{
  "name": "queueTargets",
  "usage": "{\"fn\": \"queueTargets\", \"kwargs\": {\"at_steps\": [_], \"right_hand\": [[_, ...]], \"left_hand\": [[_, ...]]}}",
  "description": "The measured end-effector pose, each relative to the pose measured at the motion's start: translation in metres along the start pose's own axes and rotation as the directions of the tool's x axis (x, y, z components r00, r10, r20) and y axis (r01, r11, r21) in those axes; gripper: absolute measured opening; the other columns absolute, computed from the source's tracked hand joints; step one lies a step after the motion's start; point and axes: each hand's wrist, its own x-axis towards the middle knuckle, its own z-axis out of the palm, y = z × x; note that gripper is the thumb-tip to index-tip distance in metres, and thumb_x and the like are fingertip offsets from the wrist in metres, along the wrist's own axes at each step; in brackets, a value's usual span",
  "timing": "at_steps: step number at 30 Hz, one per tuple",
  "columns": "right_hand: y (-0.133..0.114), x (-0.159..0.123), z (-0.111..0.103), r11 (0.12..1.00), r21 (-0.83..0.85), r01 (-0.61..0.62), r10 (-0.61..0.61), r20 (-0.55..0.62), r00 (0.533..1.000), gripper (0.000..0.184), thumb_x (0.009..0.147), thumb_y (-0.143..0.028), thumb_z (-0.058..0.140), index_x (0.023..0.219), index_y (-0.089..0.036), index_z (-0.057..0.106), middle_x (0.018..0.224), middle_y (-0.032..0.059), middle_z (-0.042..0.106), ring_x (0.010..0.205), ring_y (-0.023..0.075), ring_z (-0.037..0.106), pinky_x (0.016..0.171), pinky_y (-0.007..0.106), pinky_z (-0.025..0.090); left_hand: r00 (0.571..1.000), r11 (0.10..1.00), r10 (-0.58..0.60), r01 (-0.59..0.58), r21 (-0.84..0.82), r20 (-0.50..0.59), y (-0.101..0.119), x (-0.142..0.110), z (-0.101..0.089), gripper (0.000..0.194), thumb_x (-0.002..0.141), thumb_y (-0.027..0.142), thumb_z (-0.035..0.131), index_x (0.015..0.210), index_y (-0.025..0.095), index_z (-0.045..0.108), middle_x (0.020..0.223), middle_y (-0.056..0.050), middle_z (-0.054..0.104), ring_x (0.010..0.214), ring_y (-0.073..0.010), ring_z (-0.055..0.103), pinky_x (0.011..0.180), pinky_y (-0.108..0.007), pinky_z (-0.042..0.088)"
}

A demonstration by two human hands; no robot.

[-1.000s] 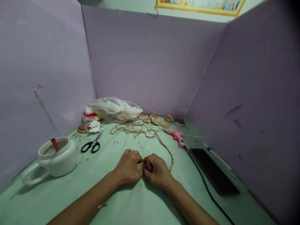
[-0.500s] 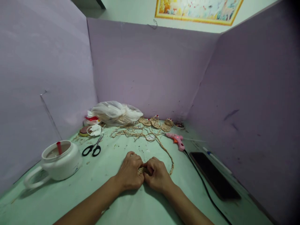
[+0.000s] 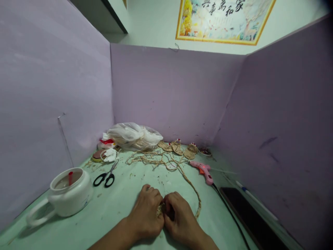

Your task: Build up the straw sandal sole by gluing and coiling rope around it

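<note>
"What takes up the most room?"

"The purple panels (image 3: 177,90), standing on three sides of the green tabletop (image 3: 111,208). Above the back one hangs a yellow-framed picture (image 3: 223,27)."

"And on the table?"

"A clear plastic bag (image 3: 134,136) slumps against the back panel. The white mug (image 3: 70,201) sits toward the left, the dark phone (image 3: 249,215) lies at the right."

"How about the person's hands?"

"They meet at the near middle. The left hand (image 3: 148,213) folds its fingers closed around a small woven piece (image 3: 159,210); the right hand (image 3: 182,218) pinches narrowly at that piece's edge. Most of it is hidden between them."

"Then what is smaller than the hands?"

"A pink glue gun (image 3: 204,170) lies beyond the right hand, the black-handled scissors (image 3: 106,176) between the mug and the bag. A white pen (image 3: 257,201) rests along the phone's far side."

"Does the braided cord (image 3: 199,205) reach the piece?"

"It curves from the tangle at the back to beside the right hand; whether it joins, nobody can tell. Flat woven shapes (image 3: 177,149) lie by the back panel, and a slim red stick (image 3: 70,178) pokes up inside the mug."
</note>
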Motion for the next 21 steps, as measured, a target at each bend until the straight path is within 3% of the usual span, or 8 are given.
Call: {"fn": "queueTargets", "kwargs": {"at_steps": [7, 13, 21], "right_hand": [[-0.0027, 0.0020, -0.0034, 0.997, 0.040, -0.067, 0.068, -0.008, 0.998, 0.023, 0.060, -0.008, 0.048, 0.063, -0.022, 0.030, 0.062, 0.0003, 0.048, 0.061, 0.0161, 0.046, 0.055, 0.026, 0.032], [-0.0016, 0.0019, -0.0005, 0.992, 0.055, -0.115, 0.117, -0.041, 0.992, 0.023, 0.059, -0.008, 0.047, 0.062, -0.023, 0.029, 0.061, 0.0000, 0.047, 0.058, 0.0150, 0.045, 0.053, 0.025, 0.032], [-0.0016, 0.0012, -0.0015, 0.996, 0.046, -0.082, 0.085, -0.074, 0.994, 0.023, 0.059, -0.009, 0.049, 0.060, -0.023, 0.030, 0.057, -0.0019, 0.044, 0.057, 0.0147, 0.044, 0.052, 0.024, 0.031]], "left_hand": [[1.000, 1.000, 0.022, -0.022, -0.004, 0.002, -0.0010, 0.0021, 0.0007, 0.010, 0.060, 0.015, 0.053, 0.068, 0.018, 0.056, 0.075, -0.004, 0.058, 0.081, -0.0208, 0.054, 0.098, -0.046, 0.028], [0.997, 0.997, 0.071, -0.072, -0.038, -0.028, -0.0014, 0.0056, 0.0017, 0.011, 0.054, 0.012, 0.053, 0.064, 0.017, 0.055, 0.069, -0.004, 0.057, 0.075, -0.0201, 0.053, 0.088, -0.041, 0.036], [0.996, 0.997, 0.081, -0.081, -0.016, -0.021, 0.0024, 0.0060, -0.0019, 0.009, 0.057, 0.013, 0.052, 0.065, 0.017, 0.056, 0.070, -0.006, 0.058, 0.075, -0.0210, 0.052, 0.084, -0.040, 0.039]]}}
